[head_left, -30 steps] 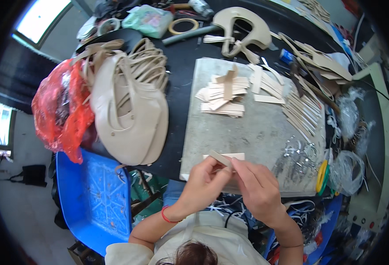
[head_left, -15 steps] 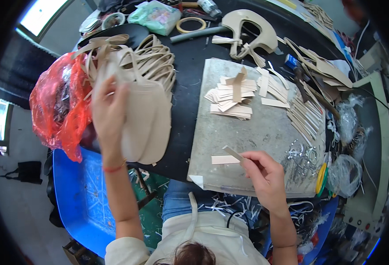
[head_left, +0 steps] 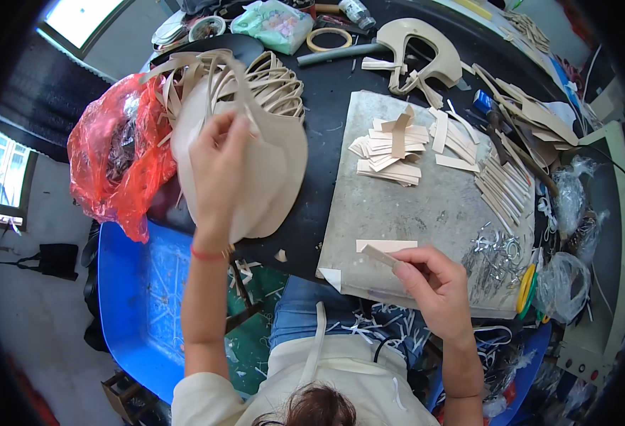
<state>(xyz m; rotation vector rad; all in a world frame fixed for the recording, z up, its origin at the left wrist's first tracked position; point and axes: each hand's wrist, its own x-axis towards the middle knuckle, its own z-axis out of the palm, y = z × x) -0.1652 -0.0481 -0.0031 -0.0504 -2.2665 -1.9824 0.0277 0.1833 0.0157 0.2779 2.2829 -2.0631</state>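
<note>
1. Head view: cluttered black worktable (head_left: pixel 326 153) with grey cutting slab (head_left: pixel 426 206), blue bin (head_left: pixel 142 284) below at left.
2. Left hand (head_left: pixel 220 167) up over stack of beige pieces (head_left: pixel 270 163), fingers pinched on a thin strap (head_left: pixel 245 106).
3. Right hand (head_left: pixel 433 280) at slab's near edge, closed on small strip (head_left: pixel 380 254), beside a flat strip (head_left: pixel 387 246).

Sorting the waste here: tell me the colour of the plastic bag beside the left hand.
Red, translucent plastic bag, shown best in the head view, left of the left hand.

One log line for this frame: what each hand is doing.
left hand: on stack of large beige cut leather pieces | right hand: pinching narrow beige strip over grey work board
</note>
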